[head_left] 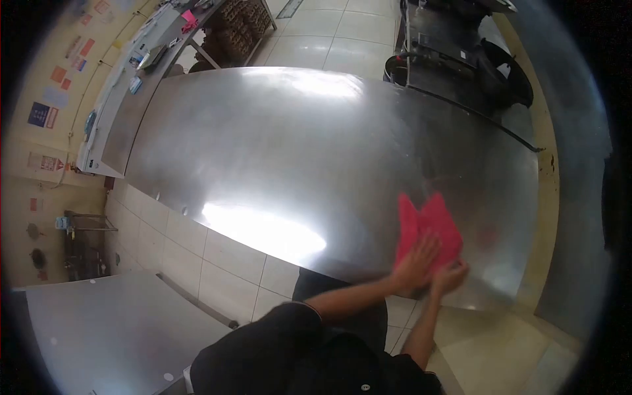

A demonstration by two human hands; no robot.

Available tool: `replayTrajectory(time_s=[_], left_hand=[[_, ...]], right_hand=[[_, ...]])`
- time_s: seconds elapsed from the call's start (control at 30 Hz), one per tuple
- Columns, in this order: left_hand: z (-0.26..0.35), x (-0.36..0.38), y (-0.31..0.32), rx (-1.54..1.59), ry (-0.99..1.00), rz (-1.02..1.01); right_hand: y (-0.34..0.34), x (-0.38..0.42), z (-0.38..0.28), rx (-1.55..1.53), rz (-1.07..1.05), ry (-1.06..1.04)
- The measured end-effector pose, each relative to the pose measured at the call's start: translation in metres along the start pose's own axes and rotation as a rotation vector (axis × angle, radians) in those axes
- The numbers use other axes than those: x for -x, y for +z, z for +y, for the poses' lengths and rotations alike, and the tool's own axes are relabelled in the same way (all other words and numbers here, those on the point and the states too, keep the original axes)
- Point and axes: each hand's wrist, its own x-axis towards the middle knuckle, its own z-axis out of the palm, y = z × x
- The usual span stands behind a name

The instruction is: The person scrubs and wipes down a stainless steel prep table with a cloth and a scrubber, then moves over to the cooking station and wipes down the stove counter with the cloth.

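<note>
A bright pinkish-red cloth (434, 227) lies folded on the steel table (276, 145), near its right front edge. My left hand (417, 266) rests flat on top of the cloth, fingers stretched forward. Right beside it, my right hand (450, 277) has its fingers curled at the cloth's near right corner and seems to grip it; motion blurs the fingertips a little. Both forearms reach in from the bottom, out of black short sleeves.
A dark appliance (447, 46) and a black bin (517, 76) stand beyond the table at the back right. Egg trays (237, 29) are stacked under a counter at the back left. A second metal table (112, 329) is at the lower left, and a wall borders the right.
</note>
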Motion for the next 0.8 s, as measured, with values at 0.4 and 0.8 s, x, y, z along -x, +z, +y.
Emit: replayTrajectory(time_s=[0.4, 0.8], left_hand=[[-0.253, 0.225, -0.224, -0.872, -0.861, 0.607], [-0.036, 0.047, -0.065, -0.370, -0.493, 0.107]], right_hand=[[-0.056, -0.128, 0.267, 0.341, -0.039, 0.345], [0.003, -0.100, 0.043, 0.105, -0.102, -0.013]])
